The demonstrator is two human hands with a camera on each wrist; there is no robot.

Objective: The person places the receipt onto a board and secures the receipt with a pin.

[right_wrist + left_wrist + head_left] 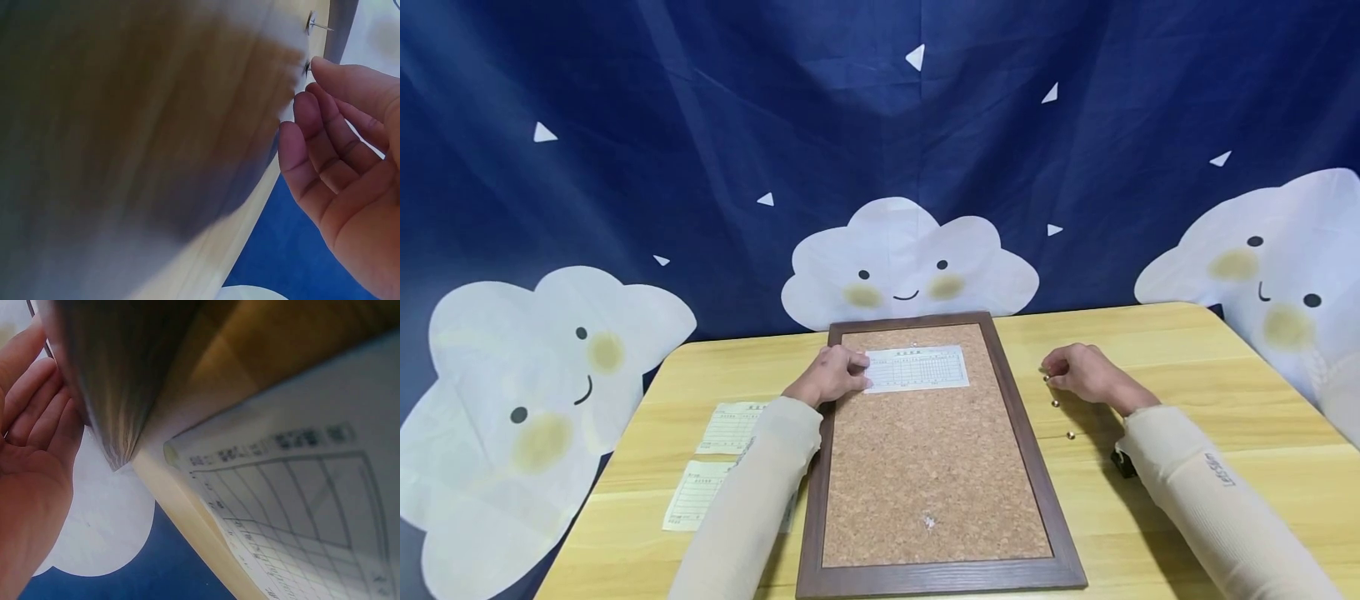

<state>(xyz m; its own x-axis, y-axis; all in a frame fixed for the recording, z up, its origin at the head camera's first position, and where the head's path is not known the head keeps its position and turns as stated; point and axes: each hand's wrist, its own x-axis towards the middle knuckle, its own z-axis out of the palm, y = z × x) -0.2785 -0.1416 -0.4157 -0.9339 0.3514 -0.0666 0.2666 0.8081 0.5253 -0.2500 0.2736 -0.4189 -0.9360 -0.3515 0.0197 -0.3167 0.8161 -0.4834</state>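
Observation:
A printed paper form (917,369) lies across the upper part of a brown-framed cork board (936,467). My left hand (833,375) rests over the board's left frame, its fingertips touching the form's left edge. In the left wrist view, its fingers look mostly straight, beside the dark frame. To the right of the board, my right hand (1086,372) reaches down to a thumbtack (1047,378) on the table. In the right wrist view, the thumb tip is right beside a thumbtack (307,69), with the fingers loosely bent. Another thumbtack (311,24) has its pin pointing up off the table.
Two more thumbtacks, one nearer (1056,403) and one lower (1071,435), lie in a line below my right hand. Left of the board are two greenish forms (692,492), partly behind my left sleeve. A small shiny spot (928,521) shows low on the cork. A blue cloud-print curtain (880,125) hangs behind.

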